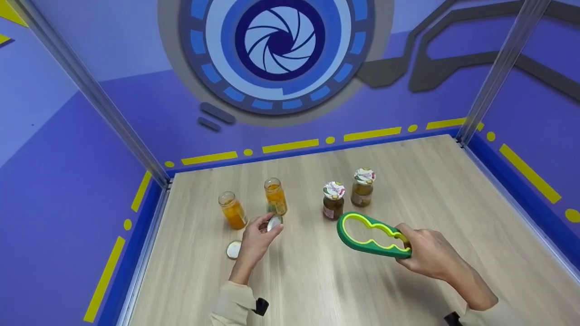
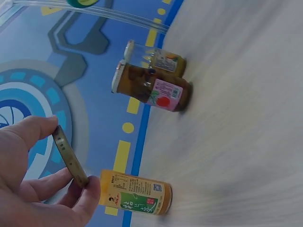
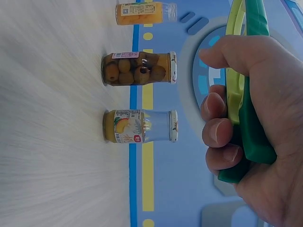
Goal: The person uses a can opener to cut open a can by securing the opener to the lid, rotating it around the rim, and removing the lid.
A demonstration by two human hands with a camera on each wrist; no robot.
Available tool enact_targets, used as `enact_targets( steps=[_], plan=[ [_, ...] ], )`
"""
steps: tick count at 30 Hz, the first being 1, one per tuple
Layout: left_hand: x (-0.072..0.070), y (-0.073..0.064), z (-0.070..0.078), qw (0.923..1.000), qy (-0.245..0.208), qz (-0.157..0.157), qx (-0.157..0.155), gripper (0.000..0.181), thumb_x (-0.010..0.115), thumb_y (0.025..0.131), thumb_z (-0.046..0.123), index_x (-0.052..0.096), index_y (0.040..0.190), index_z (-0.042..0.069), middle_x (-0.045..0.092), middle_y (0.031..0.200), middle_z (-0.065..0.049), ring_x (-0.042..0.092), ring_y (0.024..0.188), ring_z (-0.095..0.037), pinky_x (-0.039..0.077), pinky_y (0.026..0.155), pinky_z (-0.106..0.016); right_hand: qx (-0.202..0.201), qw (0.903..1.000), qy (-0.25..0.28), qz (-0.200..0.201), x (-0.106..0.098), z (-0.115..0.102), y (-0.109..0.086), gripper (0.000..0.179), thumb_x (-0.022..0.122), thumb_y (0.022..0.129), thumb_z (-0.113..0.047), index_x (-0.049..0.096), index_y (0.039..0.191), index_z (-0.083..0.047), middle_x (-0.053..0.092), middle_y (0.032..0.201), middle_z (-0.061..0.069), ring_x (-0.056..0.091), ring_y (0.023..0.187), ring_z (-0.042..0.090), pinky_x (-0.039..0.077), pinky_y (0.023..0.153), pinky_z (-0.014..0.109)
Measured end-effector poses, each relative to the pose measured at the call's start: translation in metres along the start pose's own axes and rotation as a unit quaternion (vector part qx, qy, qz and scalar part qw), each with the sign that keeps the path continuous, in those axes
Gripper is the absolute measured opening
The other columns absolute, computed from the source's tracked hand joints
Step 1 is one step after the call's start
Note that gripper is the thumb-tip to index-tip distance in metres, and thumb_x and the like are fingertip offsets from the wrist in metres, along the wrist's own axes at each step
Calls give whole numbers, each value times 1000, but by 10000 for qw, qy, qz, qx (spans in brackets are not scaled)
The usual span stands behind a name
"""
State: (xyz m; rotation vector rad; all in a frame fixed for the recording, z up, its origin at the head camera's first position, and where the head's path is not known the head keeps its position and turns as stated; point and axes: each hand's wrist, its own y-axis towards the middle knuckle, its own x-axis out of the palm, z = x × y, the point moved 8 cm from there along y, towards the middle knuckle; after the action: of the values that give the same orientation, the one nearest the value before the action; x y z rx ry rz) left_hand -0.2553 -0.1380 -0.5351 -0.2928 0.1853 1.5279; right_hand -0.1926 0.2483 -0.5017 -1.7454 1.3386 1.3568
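Note:
My left hand (image 1: 257, 237) pinches a round metal jar lid (image 1: 274, 222) by its edge, close in front of an uncovered jar of orange fruit (image 1: 276, 197). In the left wrist view the lid (image 2: 70, 156) is seen edge-on between thumb and fingers. My right hand (image 1: 430, 253) grips a green and yellow jar opener (image 1: 358, 246) by one end, held up over the table. Its scalloped opening points toward two capped jars: one with dark round fruit (image 3: 137, 69), the other with pale yellow contents (image 3: 124, 126).
A second uncovered orange fruit jar (image 1: 233, 212) stands at the left. Another lid (image 1: 234, 249) lies on the wooden table (image 1: 308, 290), next to my left wrist. Blue printed walls (image 1: 136, 108) with metal corner posts close off the back and sides.

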Motion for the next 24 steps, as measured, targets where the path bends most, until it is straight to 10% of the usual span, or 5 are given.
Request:
enact_targets(
  steps=[10, 24],
  plan=[
    [3, 14, 2, 9869, 1424, 585, 487, 54, 82, 88, 20, 64, 134, -3, 59, 124, -17, 58, 115, -32, 49, 99, -50, -29, 9999, -42, 129, -1, 4, 0, 42, 85, 71, -15, 63, 106, -12, 53, 68, -14, 45, 57, 3, 43, 53, 26],
    [25, 30, -30, 9699, 2397, 418, -91, 54, 81, 90, 23, 62, 138, 4, 54, 128, -12, 52, 123, -30, 46, 104, -49, 77, 9999, -132, 64, 6, 12, -2, 45, 84, 70, -16, 64, 109, -13, 48, 69, -15, 43, 58, 5, 39, 53, 26]
  ],
)
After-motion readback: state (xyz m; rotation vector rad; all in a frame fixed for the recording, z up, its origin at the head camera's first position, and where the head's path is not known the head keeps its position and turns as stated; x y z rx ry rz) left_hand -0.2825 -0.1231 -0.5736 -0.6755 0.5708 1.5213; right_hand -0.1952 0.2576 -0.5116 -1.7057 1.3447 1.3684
